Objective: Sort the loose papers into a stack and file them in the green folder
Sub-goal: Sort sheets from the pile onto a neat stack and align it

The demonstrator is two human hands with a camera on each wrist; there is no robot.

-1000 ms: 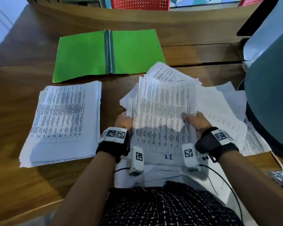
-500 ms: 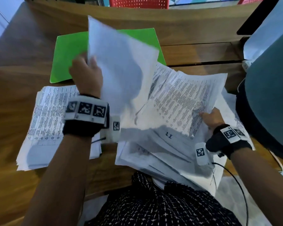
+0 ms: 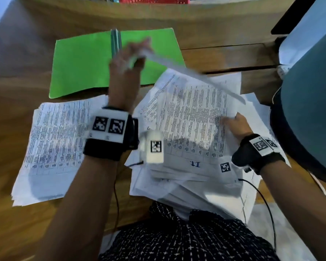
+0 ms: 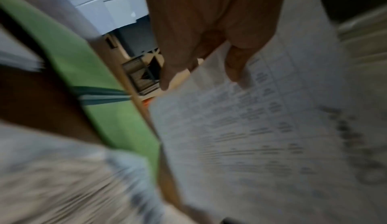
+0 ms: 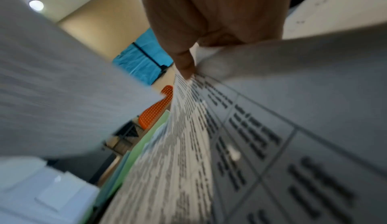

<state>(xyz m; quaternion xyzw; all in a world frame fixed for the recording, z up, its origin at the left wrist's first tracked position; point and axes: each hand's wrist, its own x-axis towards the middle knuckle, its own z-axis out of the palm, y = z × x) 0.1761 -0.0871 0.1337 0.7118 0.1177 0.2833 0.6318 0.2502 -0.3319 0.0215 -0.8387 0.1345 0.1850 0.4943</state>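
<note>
The green folder (image 3: 83, 68) lies open at the back of the wooden desk. My left hand (image 3: 128, 61) is raised over its spine and pinches one printed sheet (image 3: 196, 76), which is blurred and seen edge-on; the left wrist view shows my thumb and fingers (image 4: 236, 65) clamped on that sheet (image 4: 261, 144). A tidy paper stack (image 3: 55, 147) sits left of my arm. The loose pile (image 3: 192, 119) spreads in front of me. My right hand (image 3: 233, 123) grips the pile's right edge, thumb (image 5: 186, 68) on top of the sheets (image 5: 272, 128).
A grey-blue chair back (image 3: 309, 110) crowds the right side, with more papers (image 3: 256, 106) beneath it. The desk's raised back ledge (image 3: 158, 17) runs behind the folder. A cable (image 3: 267, 204) trails from my right wrist over the lap papers.
My left hand left the pile's left edge, lifted one sheet over the folder, then swung it right and flatter. The right hand kept hold of the pile's right edge.
</note>
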